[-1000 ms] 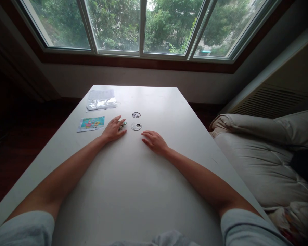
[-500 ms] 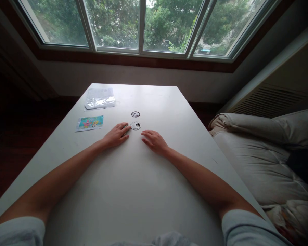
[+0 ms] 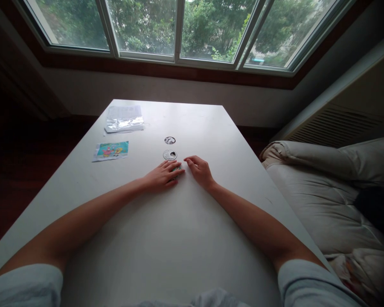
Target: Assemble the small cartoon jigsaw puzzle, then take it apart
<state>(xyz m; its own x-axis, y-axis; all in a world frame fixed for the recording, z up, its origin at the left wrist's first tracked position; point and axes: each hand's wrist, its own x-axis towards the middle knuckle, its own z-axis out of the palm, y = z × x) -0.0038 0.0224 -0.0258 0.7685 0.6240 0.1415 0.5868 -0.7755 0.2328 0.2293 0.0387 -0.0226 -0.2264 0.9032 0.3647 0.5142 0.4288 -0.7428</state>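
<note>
My left hand (image 3: pixel 163 175) lies palm down with its fingers stretched over a small greenish piece (image 3: pixel 176 168). Most of that piece is hidden beneath the fingers. Just beyond the fingertips is a flat, pale round disc (image 3: pixel 167 156) with a dark patch on it. Farther off lies a second round disc (image 3: pixel 170 140), patterned in black and white. To the right of the left fingertips, my right hand (image 3: pixel 200 172) rests on its side on the table, fingers loosely bent and nothing visible in them.
On the white table (image 3: pixel 166 238), a colourful cartoon picture card (image 3: pixel 112 150) lies to the left. Behind it are papers in a clear plastic sleeve (image 3: pixel 124 119). A pale padded sofa (image 3: pixel 320 200) stands along the right side, and a window (image 3: pixel 144 30) is beyond the table.
My left hand has slid right and slightly toward me, with the greenish piece under its fingers. My right hand has shifted a little right, its fingers more bent. Both discs remain in place.
</note>
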